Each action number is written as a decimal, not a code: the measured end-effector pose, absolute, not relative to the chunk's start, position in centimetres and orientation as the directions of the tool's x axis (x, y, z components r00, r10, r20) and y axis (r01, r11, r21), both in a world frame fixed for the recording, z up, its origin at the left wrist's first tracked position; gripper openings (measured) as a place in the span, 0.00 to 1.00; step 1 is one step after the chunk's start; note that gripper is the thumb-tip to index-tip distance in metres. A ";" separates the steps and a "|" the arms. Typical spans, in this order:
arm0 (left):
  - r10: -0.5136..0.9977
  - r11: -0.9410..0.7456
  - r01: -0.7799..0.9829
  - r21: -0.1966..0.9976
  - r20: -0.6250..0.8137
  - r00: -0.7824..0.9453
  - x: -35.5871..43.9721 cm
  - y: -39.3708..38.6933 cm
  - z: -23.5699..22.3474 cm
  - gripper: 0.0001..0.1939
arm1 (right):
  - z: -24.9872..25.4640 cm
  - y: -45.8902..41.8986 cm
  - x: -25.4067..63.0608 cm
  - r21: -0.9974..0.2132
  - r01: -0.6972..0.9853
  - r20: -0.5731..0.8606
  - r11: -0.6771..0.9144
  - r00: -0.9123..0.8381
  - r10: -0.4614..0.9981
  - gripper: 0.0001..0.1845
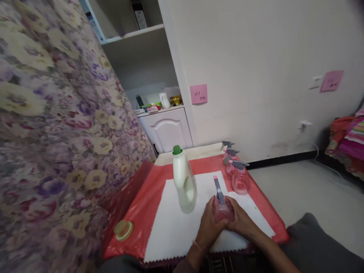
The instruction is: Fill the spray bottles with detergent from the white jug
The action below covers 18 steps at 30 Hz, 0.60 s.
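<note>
Both of my hands are wrapped round a clear pink spray bottle (223,213) with a grey trigger head and pink nozzle, near the front of the table. My left hand (209,220) grips its left side, my right hand (238,217) its right side. To the left of them a pale green detergent jug (182,182) stands upright, its cap off and a green spout showing at the neck. A similar pink spray bottle (241,182) stands behind my right hand, with more of the same kind in a row behind it.
A round pale cap (123,230) lies at the left on the red table cover (136,212). A white cloth (165,223) is spread under the jug. Floral curtain (71,151) borders the left; the wall (250,76) and a cabinet (167,127) stand behind.
</note>
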<state>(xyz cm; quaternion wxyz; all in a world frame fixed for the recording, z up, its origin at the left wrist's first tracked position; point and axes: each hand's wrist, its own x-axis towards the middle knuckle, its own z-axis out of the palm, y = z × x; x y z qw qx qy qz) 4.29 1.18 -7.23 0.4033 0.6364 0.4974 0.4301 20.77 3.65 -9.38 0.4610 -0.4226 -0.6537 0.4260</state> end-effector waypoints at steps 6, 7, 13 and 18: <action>0.975 -0.150 0.284 0.947 0.095 0.200 2.3 -0.7 -4.7 0.46 | -5.9 2.2 21.4 -0.956 0.007 0.252 0.294 -0.498 0.830 0.44; 0.970 -0.141 0.254 0.957 0.081 0.231 1.9 -1.3 -4.3 0.47 | -5.4 1.8 21.4 -0.961 -0.017 0.242 0.277 -0.544 0.804 0.44; 0.968 -0.066 0.084 0.994 0.043 0.248 0.0 -4.8 -3.4 0.44 | -4.5 -0.4 19.4 -0.968 -0.139 0.248 0.208 -0.639 0.728 0.43; 0.990 -0.023 0.092 0.996 0.009 0.142 -3.2 -6.6 -4.5 0.44 | -7.8 -0.5 18.0 -0.978 -0.054 0.192 0.202 -0.612 0.767 0.46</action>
